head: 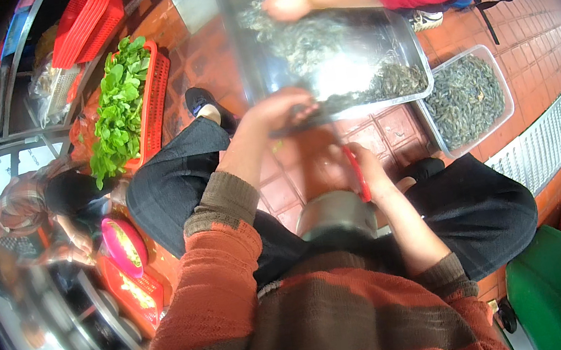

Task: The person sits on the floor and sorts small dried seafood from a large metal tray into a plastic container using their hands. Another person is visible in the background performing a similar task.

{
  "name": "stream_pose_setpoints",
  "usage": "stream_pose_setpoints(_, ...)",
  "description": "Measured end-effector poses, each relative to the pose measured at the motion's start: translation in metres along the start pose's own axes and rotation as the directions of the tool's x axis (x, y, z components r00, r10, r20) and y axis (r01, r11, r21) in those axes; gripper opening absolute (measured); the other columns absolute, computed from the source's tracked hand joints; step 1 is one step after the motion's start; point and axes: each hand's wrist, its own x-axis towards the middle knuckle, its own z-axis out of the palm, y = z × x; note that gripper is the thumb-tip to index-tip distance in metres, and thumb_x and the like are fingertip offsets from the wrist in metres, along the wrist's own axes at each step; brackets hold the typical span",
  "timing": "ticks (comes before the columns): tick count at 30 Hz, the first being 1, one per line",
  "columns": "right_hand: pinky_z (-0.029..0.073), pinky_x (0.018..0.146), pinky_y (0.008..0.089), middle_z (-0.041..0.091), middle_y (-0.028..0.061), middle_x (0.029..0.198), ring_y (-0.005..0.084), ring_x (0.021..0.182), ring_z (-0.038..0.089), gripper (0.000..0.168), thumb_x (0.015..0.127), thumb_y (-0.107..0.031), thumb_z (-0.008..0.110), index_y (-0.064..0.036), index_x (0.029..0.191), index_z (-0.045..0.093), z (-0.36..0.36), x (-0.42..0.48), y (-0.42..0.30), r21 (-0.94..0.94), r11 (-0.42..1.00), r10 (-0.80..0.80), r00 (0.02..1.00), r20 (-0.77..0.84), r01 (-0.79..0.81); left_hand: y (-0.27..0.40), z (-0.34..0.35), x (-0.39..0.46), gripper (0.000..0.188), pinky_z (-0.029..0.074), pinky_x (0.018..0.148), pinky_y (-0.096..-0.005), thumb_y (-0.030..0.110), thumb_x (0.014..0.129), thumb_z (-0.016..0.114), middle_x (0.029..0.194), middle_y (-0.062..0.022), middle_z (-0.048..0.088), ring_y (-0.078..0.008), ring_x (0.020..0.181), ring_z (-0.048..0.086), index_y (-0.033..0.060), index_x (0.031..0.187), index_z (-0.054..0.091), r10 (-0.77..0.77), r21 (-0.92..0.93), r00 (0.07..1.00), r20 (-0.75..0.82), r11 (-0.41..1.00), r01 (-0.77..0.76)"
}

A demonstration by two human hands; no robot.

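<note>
My left hand (285, 110), blurred, is closed around some dark grey shrimp at the near edge of a large shiny metal tray (245, 68). Raw shrimp (395, 80) lie in that tray, in a heap at its near right corner and spread farther back. Lower and to the right, my right hand (367, 166) holds red-handled scissors (356, 173); their blades are blurred. Below my hands, between my knees, stands a round metal pot (336, 215). A clear plastic tub (505, 87) full of grey shrimp (464, 97) stands to the right of the tray.
A co-worker's hand (290, 4) reaches into the tray from the upper right. Leafy greens (122, 105) fill a red basket (157, 106) at left. Another person (79, 238) sits lower left beside a pink bowl (130, 248). A metal drain grate (547, 145) and green container (556, 287) are right.
</note>
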Motion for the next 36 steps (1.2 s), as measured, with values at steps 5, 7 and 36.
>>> stream_pose_setpoints(5, 0.037, 0.046, 0.0263, 0.048, 0.0013, 0.051, 0.0107, 0.046, 0.044, 0.037, 0.081, -0.038, 0.050, -0.003, 0.068, 0.054, -0.001, 0.005, 0.010, 0.196, 0.980, -0.021, 0.998, -0.052, 0.031, 0.021, -0.004, 0.005, 0.019, 0.034, 0.049, -0.0225, 0.023, 0.075, 0.053, 0.067, 0.0005, 0.047, -0.0097, 0.058, 0.042, 0.0051, 0.081, 0.051, 0.053, -0.278, 0.992, -0.114, 0.957, -0.083)
stream_pose_setpoints(7, 0.033, 0.039, 0.0244, 0.044, -0.0014, 0.047, 0.0086, 0.040, 0.040, 0.037, 0.082, -0.037, 0.049, -0.004, 0.065, 0.052, -0.001, 0.002, 0.005, 0.306, 0.951, 0.048, 0.999, -0.013, -0.042, 0.028, -0.007, 0.015, 0.020, 0.034, 0.050, -0.0242, 0.024, 0.075, 0.054, 0.067, 0.0011, 0.047, -0.0101, 0.060, 0.042, 0.0050, 0.082, 0.052, 0.068, -0.204, 0.976, -0.207, 0.973, -0.111)
stream_pose_setpoints(36, 0.028, 0.033, 0.0202, 0.039, -0.0036, 0.046, 0.0058, 0.036, 0.036, 0.037, 0.081, -0.038, 0.050, -0.006, 0.063, 0.046, -0.004, 0.004, -0.003, 0.478, 0.874, 0.069, 0.996, 0.049, -0.084, 0.017, 0.010, 0.102, 0.016, 0.045, 0.064, -0.0299, 0.021, 0.068, 0.064, 0.075, -0.0092, 0.059, -0.0205, 0.071, 0.056, 0.0054, 0.070, 0.059, 0.590, 0.819, 0.662, -0.463, 0.571, 0.064)
